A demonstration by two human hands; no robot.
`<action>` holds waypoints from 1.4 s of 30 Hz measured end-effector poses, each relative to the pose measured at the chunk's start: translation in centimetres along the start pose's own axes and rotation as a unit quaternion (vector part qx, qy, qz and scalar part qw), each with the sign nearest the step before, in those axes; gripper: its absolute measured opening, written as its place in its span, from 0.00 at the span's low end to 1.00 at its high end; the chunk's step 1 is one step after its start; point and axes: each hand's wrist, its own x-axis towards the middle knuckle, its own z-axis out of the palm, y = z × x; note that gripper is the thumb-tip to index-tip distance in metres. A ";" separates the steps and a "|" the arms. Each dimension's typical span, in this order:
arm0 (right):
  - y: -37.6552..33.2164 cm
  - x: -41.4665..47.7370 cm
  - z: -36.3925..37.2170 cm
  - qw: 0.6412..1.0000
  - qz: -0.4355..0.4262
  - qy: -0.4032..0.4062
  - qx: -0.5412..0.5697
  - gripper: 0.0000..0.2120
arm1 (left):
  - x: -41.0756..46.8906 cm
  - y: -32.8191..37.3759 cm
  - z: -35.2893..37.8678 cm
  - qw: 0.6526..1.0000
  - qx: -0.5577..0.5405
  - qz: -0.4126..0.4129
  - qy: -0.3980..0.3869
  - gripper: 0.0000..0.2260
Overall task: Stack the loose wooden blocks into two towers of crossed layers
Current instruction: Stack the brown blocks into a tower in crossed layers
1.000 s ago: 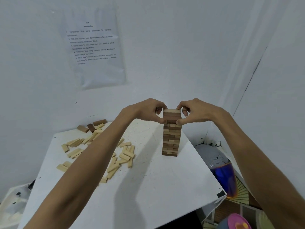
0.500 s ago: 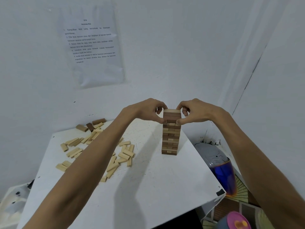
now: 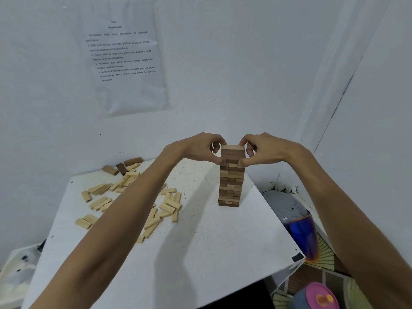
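Note:
One tower [image 3: 230,184] of light and dark wooden blocks in crossed layers stands on the right half of the white table [image 3: 200,253]. My left hand [image 3: 200,149] pinches the tower's top layers from the left, thumb low and fingers curled over the top edge. My right hand [image 3: 259,149] pinches the same layers from the right. Loose light blocks [image 3: 165,208] lie scattered on the table's left half, partly hidden by my left forearm. A few dark blocks [image 3: 124,166] lie at the far left by the wall.
A printed sheet [image 3: 124,56] hangs on the wall behind. Right of the table, on the floor, stand a grey and blue container [image 3: 294,219] and a pink-lidded one [image 3: 321,297]. A white object [image 3: 15,270] sits low at the left. The table's right edge is close to the tower.
Both hands stay pinched on the tower's top layers. Only the view has shifted slightly.

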 end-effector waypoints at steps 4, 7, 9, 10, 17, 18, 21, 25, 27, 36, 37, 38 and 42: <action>0.0 -0.1 0.1 1.000 0.002 -0.002 0.004 0.26 | -0.1 -0.4 0.3 1.000 -0.027 0.000 0.001 0.21; -0.2 -0.1 0.1 1.000 0.002 0.001 -0.001 0.26 | -0.1 -0.5 0.5 0.999 -0.041 0.001 0.006 0.21; -0.2 -0.1 0.1 1.000 0.003 0.003 0.001 0.26 | -0.1 -0.5 0.6 0.999 -0.045 0.000 0.007 0.22; -0.2 -0.1 0.1 1.000 0.004 0.004 0.003 0.26 | -0.1 -0.5 0.6 0.999 -0.046 0.000 0.007 0.22; -0.1 -0.2 0.2 1.000 0.012 -0.002 0.003 0.27 | 0.1 -0.7 0.6 0.999 -0.042 0.001 0.005 0.22; -0.1 -0.2 0.2 1.000 0.013 -0.004 0.002 0.27 | 0.0 -0.7 0.6 0.999 -0.042 0.000 0.004 0.22; -0.1 -0.2 0.2 1.000 0.016 -0.007 0.002 0.28 | -0.1 -0.7 0.5 0.999 -0.042 -0.001 0.001 0.23; -0.1 -0.2 0.2 1.000 0.017 -0.017 0.007 0.39 | -0.5 -0.5 0.4 0.999 -0.043 -0.012 -0.005 0.29; -0.1 -0.2 0.1 1.000 0.021 -0.014 0.007 0.46 | -0.8 -0.4 0.3 0.999 -0.050 -0.020 -0.004 0.35; -2.4 -1.4 -0.5 0.993 -0.026 0.093 -0.067 0.37 | -4.0 0.5 -1.6 0.997 -0.052 -0.018 0.049 0.31; -3.0 -1.5 -0.5 0.990 -0.036 0.108 -0.085 0.36 | -4.6 0.6 -1.9 0.997 -0.049 -0.018 0.062 0.31; -3.6 -1.7 -0.4 0.986 -0.045 0.123 -0.101 0.35 | -5.2 0.5 -2.2 0.996 -0.040 -0.018 0.075 0.31; -6.9 -2.2 0.6 0.975 -0.079 0.169 -0.122 0.30 | -8.2 -0.1 -2.7 0.995 0.034 -0.028 0.094 0.30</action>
